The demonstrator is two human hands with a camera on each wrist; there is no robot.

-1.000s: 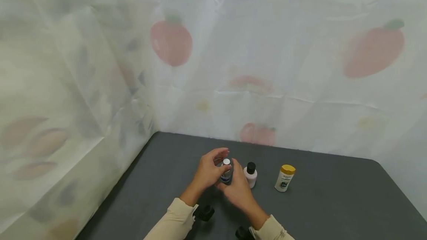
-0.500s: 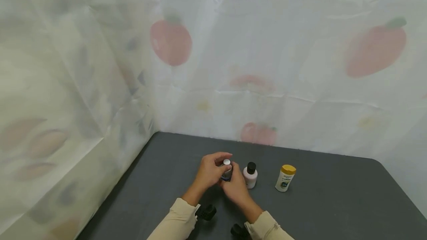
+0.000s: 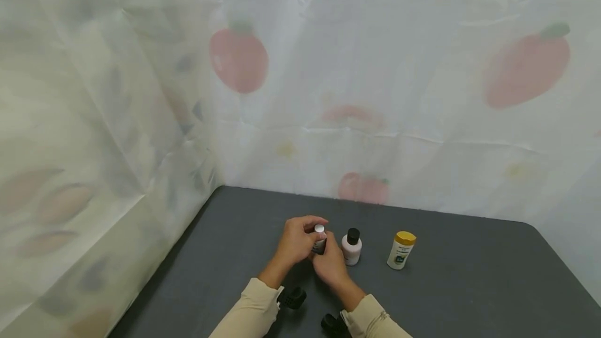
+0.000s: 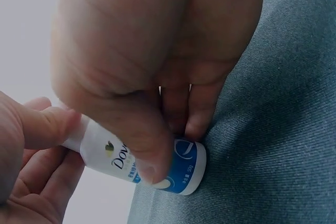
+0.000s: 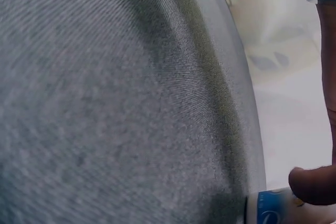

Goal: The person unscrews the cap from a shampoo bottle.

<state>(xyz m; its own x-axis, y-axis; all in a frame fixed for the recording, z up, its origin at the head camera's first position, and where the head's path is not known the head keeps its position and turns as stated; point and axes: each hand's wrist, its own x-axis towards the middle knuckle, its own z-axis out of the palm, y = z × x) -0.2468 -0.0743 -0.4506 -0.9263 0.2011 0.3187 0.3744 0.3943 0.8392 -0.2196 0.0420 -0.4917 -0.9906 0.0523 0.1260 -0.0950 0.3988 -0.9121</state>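
Note:
A small white bottle [image 4: 107, 153] with "Dove" lettering and a blue band round its lower part stands between my two hands. My left hand [image 3: 293, 241] comes from the left and pinches its white top [image 3: 319, 229] between thumb and fingers. Lower on the body, my right hand [image 3: 331, 262] grips the blue part; in the left wrist view its thumb [image 4: 149, 161] lies across the label. The bottle's base is close to the grey tabletop [image 4: 278, 145], though whether it touches I cannot tell. In the right wrist view only the lower end and the left thumb [image 5: 315, 184] show.
Just right of my hands stands a pale pink bottle [image 3: 351, 252] with a black cap. Farther right is a cream container [image 3: 399, 254] with a yellow lid. White sheets [image 3: 422, 67] printed with fruit hang behind the table and along its left side.
My right hand's fingers have closed in round the bottle's lower part, and that hand has drawn slightly down. The left fingers have come down onto the top. The other two containers stay put.

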